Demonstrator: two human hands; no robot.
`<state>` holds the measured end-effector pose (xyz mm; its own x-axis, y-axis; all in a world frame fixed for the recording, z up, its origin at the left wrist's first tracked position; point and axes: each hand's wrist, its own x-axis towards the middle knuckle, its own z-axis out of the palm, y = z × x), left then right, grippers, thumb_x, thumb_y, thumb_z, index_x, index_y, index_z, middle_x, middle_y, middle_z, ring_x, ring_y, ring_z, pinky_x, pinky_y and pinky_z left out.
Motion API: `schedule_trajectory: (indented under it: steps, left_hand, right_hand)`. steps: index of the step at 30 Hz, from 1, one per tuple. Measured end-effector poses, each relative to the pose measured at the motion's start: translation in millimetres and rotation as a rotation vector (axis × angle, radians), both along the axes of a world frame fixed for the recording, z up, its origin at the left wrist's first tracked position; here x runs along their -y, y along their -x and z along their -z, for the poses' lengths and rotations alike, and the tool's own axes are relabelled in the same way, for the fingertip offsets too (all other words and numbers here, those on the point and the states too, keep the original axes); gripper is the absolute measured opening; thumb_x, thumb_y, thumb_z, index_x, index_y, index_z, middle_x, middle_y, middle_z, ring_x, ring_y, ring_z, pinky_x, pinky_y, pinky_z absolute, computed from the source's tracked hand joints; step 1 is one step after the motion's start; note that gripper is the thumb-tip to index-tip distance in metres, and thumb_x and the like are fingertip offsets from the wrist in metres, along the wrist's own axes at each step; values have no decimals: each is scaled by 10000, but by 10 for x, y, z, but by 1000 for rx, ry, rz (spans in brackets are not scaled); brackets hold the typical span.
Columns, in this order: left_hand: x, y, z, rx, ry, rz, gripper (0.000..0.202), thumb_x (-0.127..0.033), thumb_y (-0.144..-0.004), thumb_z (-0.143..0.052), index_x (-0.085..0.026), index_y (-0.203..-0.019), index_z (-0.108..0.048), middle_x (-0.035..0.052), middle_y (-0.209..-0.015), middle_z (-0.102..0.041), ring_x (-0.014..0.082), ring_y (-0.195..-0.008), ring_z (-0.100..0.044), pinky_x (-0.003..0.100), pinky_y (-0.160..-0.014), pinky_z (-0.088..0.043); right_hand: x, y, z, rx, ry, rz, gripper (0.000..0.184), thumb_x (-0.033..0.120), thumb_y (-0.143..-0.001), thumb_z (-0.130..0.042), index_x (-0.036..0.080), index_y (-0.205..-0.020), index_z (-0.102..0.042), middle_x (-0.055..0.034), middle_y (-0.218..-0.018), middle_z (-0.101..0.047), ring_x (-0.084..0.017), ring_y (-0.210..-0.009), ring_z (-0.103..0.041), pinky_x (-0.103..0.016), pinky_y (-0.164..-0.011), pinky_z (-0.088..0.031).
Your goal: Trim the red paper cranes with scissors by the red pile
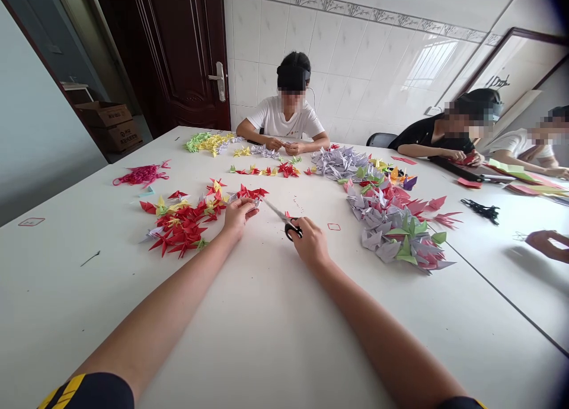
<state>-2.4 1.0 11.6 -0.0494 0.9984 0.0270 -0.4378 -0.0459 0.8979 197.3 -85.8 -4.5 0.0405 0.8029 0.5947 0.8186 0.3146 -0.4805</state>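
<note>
My left hand (238,217) is closed, fingertips pinching a small pale folded-paper piece, possibly a paper crane, mostly hidden by the fingers. Red folded paper cranes (249,192) lie just beyond those fingertips. In my right hand (311,242) is a pair of scissors (276,210) with black handles, its blades pointing toward the pale piece and ending near the left fingers. I cannot tell whether the blades touch anything. To the left spreads a pile of mostly red paper cranes (182,222), with some yellow, green and pale ones.
A large heap of pale, pink and green cranes (395,225) lies to the right. Pink cords (141,175) sit at left, black cords (480,211) at right. One person (291,121) works across the white table (249,320); others sit at right, and another hand (551,245) shows at the right edge.
</note>
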Motion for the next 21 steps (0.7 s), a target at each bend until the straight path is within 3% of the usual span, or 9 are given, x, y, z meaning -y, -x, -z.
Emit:
schedule_trajectory:
  steps: [3, 8, 13, 17, 21]
  left_hand:
    - [-6, 12, -3, 55, 10, -2, 220, -176, -558, -787, -149, -722, -643, 7, -748, -643, 108, -705, -625, 314, -805, -547]
    - [6, 16, -8, 41, -9, 27, 293, -206, -569, -817, -155, -800, -644, 27, -823, -674, 137, -735, -665, 337, -817, -540]
    - [3, 20, 8, -3, -31, 32, 321, -233, -583, -820, -172, -864, -675, 22, -833, -670, 124, -731, -643, 311, -788, -519]
    - [-3, 21, 15, -26, -48, 47, 312, -222, -572, -811, -185, -856, -688, 15, -837, -658, 115, -725, -620, 292, -755, -505]
    - [5, 19, 15, -67, -72, 55, 268, -183, -576, -767, -192, -837, -709, 21, -855, -667, 111, -723, -610, 271, -731, -489]
  right_hand:
    - [-34, -70, -15, -54, -22, 59, 88, 252, -808, -513, 216, -831, -590, -62, -860, -669, -179, -676, -572, -278, -586, -394]
    - [-66, -101, -10, -80, 20, 34, 80, 297, -787, -528, 229, -805, -564, -44, -833, -670, -181, -673, -565, -283, -599, -399]
    - [-37, -69, -55, -132, 7, 105, 223, 374, -743, -601, 230, -904, -546, -59, -931, -669, -191, -715, -577, -290, -604, -403]
    - [-36, -86, -87, -225, 51, 38, 254, 400, -719, -627, 229, -886, -543, -32, -861, -651, -166, -658, -527, -284, -593, -399]
    - [-42, -103, -114, -415, 215, -99, 212, 369, -691, -677, 221, -783, -558, 8, -691, -635, -136, -570, -471, -266, -548, -363]
